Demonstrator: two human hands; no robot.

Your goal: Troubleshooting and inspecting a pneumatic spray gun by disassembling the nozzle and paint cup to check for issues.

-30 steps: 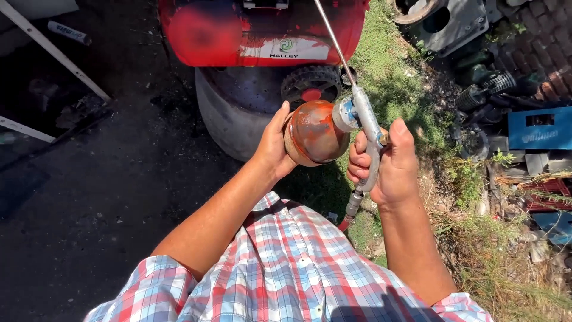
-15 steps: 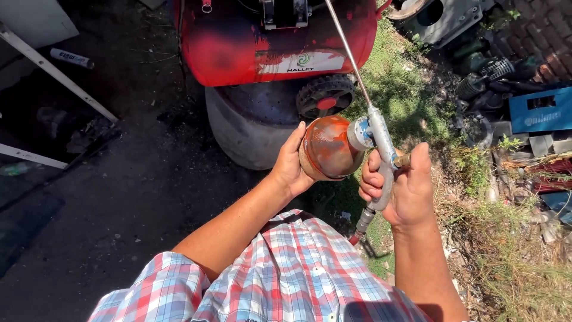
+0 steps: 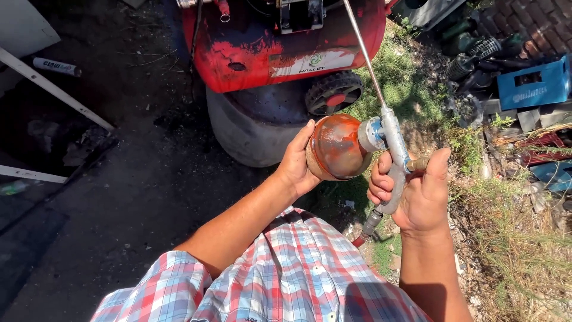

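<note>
Spray gun [image 3: 394, 156] with the rusty orange cup [image 3: 338, 147] is up in the air between both hands, right over the patch of grass and in front of the red compressor tank [image 3: 280, 45]. Left hand [image 3: 296, 162] has its grip cupped around the back of the cup, fingers spread along the rounded side. Right hand [image 3: 417, 192] is clenched around the grey metal handle of the gun, thumb sticking up beside the brass fitting. A long thin metal tube [image 3: 362, 56] runs from the gun's top up and away toward the far side, crossing the tank. A hose fitting hangs off the bottom of the handle, near the plaid shirt [image 3: 286, 280]. Below the tank there's a black wheel with a red hub [image 3: 333, 93]. Far right has a blue crate [image 3: 533, 86] sitting in a pile of junk, well apart from the hands.
</note>
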